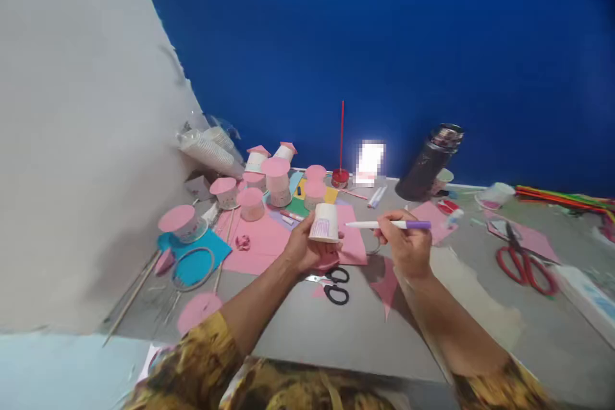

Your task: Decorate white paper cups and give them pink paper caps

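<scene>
A white paper cup [325,218] is held upside down in my left hand [303,246], its wide rim at the bottom. Purple marker strokes form a patch on its side. My right hand [407,245] grips a white felt-tip marker [375,225] with a purple end, its tip pointing left at the cup but apart from it. Below the cup lie black-handled scissors [337,286]. Pink paper sheets [269,246] spread on the table under and left of my left hand.
Several cups with pink paper tops [252,204] stand at the left, near a stack of white cups [211,152]. A dark flask [427,163] stands at the back right, and red-handled scissors [523,266] lie at the right. A red stick on a base [341,177] stands by the blue wall.
</scene>
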A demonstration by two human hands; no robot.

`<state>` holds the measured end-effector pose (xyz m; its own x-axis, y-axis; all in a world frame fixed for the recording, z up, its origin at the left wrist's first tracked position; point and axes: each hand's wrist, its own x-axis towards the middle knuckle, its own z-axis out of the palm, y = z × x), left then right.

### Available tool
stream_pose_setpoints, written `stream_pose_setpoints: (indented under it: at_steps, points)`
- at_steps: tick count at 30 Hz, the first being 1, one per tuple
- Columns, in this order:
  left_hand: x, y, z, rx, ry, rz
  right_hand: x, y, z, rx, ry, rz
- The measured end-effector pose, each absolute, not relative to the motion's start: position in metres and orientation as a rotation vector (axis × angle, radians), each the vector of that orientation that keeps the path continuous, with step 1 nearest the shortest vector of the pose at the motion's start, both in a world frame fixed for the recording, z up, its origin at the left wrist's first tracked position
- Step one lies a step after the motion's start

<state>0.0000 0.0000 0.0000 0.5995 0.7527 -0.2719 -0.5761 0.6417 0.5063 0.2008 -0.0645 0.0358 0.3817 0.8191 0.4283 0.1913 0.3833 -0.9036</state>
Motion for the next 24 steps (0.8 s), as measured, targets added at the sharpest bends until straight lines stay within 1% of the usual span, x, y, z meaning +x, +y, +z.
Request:
stream_pose_setpoints:
  at_steps: [8, 10, 12, 16, 18, 20, 22, 24]
  points:
    - [0.001, -0.001, 0.004, 0.351, 0.516, 0.819, 0.205, -0.064, 0.035, -1.150, -1.176, 0.508]
    - [0.000, 0.000, 0.004, 0.349, 0.517, 0.824, 0.205, -0.061, 0.035, -1.191, -1.205, 0.412]
    - [-0.003, 0.002, 0.005, 0.340, 0.523, 0.867, 0.208, -0.057, 0.034, -1.245, -1.276, 0.246]
    - [-0.010, 0.008, 0.011, 0.321, 0.540, 1.011, 0.218, -0.045, 0.023, -1.302, -1.578, -0.040]
    - [-0.014, 0.012, 0.015, 0.324, 0.541, 1.084, 0.224, -0.039, 0.017, -1.439, -1.730, -0.086]
    - [-0.019, 0.016, 0.018, 0.328, 0.545, 1.157, 0.228, -0.034, 0.011, -1.682, -1.871, -0.085]
    - [-0.023, 0.020, 0.021, 0.324, 0.561, 1.213, 0.231, -0.031, 0.008, -1.898, -1.999, -0.042]
    - [-0.026, 0.022, 0.023, 0.326, 0.577, 1.252, 0.232, -0.029, 0.007, -1.997, -2.096, 0.012]
